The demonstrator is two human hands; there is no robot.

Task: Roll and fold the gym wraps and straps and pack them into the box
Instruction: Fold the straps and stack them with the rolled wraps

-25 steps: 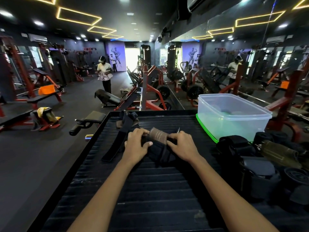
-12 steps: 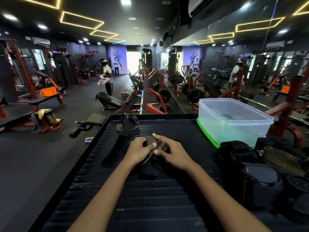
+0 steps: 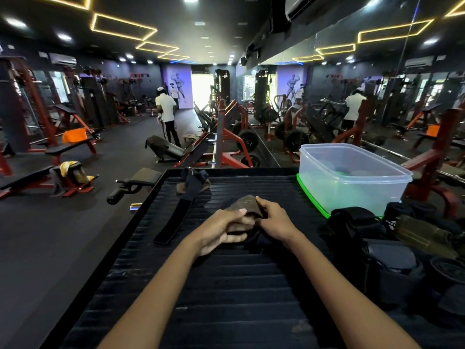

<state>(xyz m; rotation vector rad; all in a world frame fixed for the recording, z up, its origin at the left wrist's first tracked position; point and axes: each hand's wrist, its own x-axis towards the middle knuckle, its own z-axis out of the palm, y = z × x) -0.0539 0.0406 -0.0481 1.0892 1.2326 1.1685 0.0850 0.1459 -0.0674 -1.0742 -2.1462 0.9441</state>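
Observation:
A grey-brown wrist wrap (image 3: pixel 242 204) with a black tail sits in the middle of the black ribbed table (image 3: pixel 226 285). My left hand (image 3: pixel 221 229) curls round its left side, thumb on top. On the right side my right hand (image 3: pixel 275 220) grips it, fingers over the top edge. A clear plastic box (image 3: pixel 352 177) stands on a green lid (image 3: pixel 310 197) at the back right. A long black strap (image 3: pixel 180 212) lies to the left, its far end on a brown pad.
A heap of black and olive wraps and rolls (image 3: pixel 402 248) fills the table's right side. Beyond the table's far edge are gym benches, red machines and a mirror wall. A person in a white shirt (image 3: pixel 166 117) stands far off on the floor.
The wrap has been lifted and folded tighter between my hands. My left hand has turned so its palm side faces me, and both hands sit closer together.

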